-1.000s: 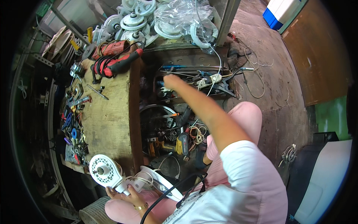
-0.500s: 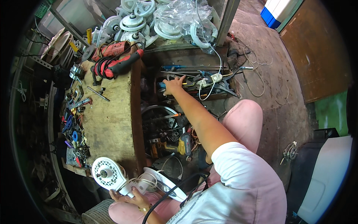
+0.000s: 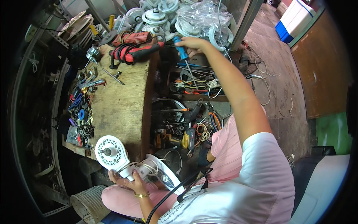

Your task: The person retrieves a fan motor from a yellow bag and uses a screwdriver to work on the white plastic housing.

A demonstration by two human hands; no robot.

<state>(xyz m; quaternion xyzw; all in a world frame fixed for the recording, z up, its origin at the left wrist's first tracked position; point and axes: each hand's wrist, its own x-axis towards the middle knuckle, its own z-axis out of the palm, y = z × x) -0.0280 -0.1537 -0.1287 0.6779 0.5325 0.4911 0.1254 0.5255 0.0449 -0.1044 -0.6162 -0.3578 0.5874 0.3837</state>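
Screwdriver [image 3: 181,51], blue-handled: was gripped in the right hand [image 3: 193,45], shaft slanting down over the tool tray [image 3: 199,98]; contact with the contents could not be told. Fan motor unit [image 3: 120,158], white, round perforated face: was held in the left hand [image 3: 128,181], fingers curled about its neck, near the corner of the wooden bench [image 3: 119,100]. Cordless drill [image 3: 173,141], yellow and black: lay beside the bench
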